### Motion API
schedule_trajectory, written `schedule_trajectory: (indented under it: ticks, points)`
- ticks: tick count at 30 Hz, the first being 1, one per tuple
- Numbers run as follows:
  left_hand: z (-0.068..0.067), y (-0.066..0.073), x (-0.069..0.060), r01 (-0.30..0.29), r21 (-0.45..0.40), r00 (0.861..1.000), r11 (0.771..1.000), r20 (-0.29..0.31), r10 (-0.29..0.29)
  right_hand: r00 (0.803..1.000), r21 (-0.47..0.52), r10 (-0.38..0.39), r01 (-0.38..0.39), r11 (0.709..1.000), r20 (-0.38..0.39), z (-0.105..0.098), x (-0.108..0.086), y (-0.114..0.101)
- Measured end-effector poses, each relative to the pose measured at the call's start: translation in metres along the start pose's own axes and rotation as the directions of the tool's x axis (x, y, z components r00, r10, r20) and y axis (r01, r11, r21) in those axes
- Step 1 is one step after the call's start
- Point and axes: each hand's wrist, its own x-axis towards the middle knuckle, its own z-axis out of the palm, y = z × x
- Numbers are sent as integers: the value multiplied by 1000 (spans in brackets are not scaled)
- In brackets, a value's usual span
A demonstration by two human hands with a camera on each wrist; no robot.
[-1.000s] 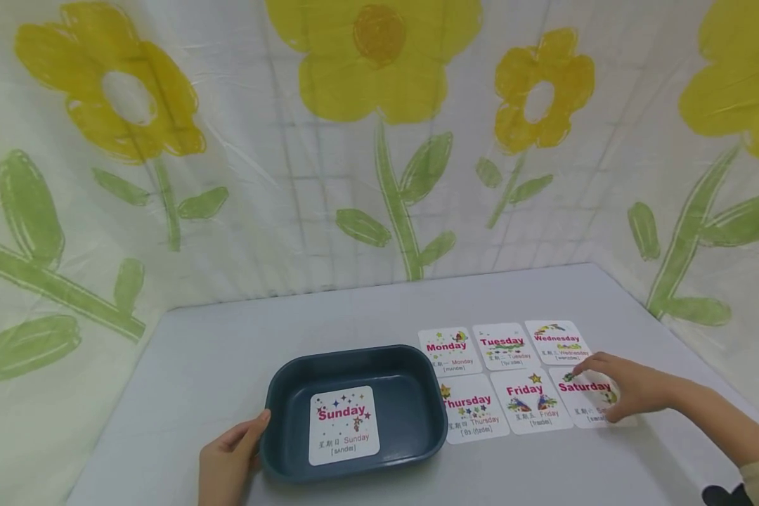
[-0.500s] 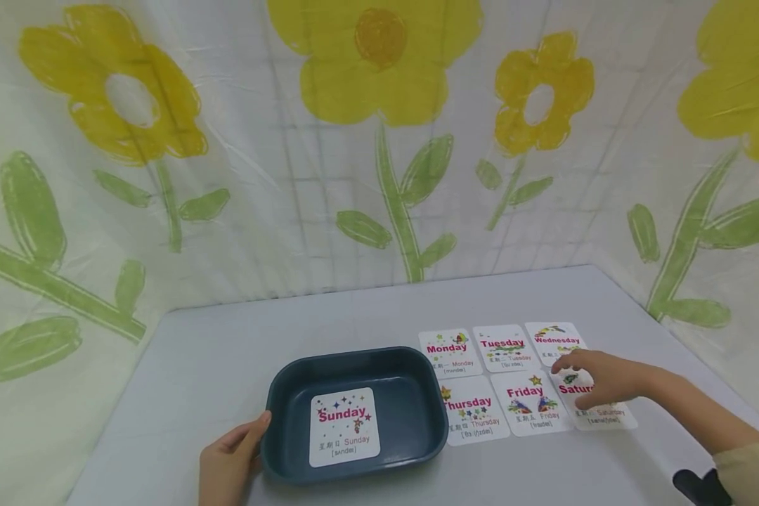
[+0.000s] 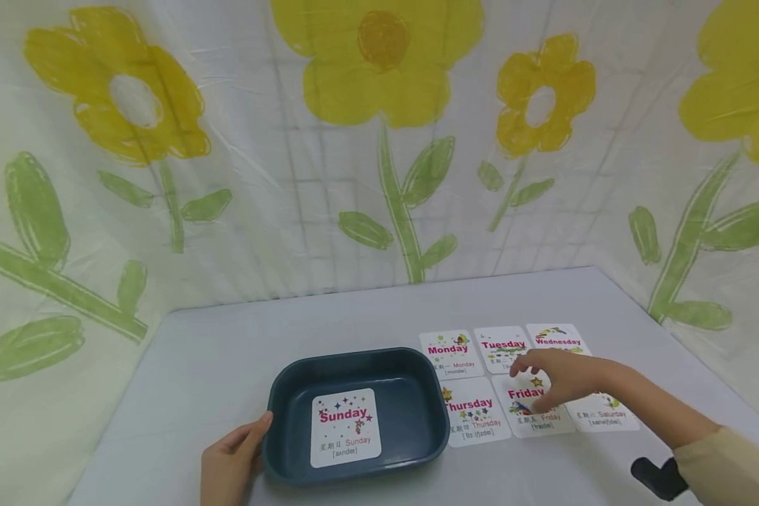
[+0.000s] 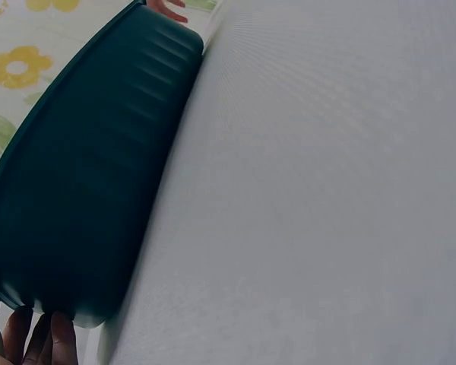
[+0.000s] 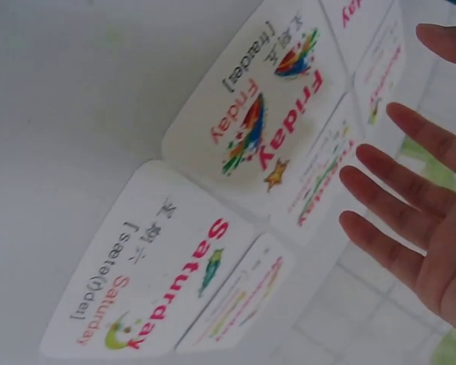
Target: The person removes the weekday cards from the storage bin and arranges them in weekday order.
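Observation:
At its left end, the dark teal tray [image 3: 412,414] is held by my left hand [image 3: 230,460], thumb at the rim. In the left wrist view, fingertips [image 4: 62,338] touch the tray's outer wall. A white "Sunday" card [image 3: 346,427] lies flat inside the tray. My right hand [image 3: 563,379] hovers over the "Friday" card [image 3: 544,424], thumb and fingers spread apart, holding nothing. To its right lies the "Saturday" card [image 3: 610,419], partly hidden by the hand and wrist in the head view. The right wrist view shows both cards from close up, with the hand apart from them.
The "Monday" [image 3: 452,355], "Tuesday" [image 3: 500,344] and "Wednesday" [image 3: 556,336] cards form the back row. The "Thursday" card [image 3: 474,414] sits right against the tray's right side. A black object [image 3: 660,479] shows near the right sleeve. A flower-printed curtain [image 3: 247,211] stands behind the table.
My right hand has moved left, from above the "Saturday" card to above the "Friday" card. The left hand and the tray stay where they were.

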Motion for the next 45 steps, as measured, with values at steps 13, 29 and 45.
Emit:
schedule_trajectory:
  ticks: [13, 29, 45]
  points:
    - [-1, 1, -1, -3, 3, 1000, 1000, 13, 3, 997, -22, -77, 77, 997, -2, -5, 30, -45]
    - [0, 3, -3, -3, -39, 999, 999, 45, 5, 945, -92, -328, 327, 941, 1, -3, 69, -117]
    - [-2, 4, -1, 10, -33, 999, 999, 52, -8, 936, -106, -351, 353, 930, 37, 44, 106, -171]
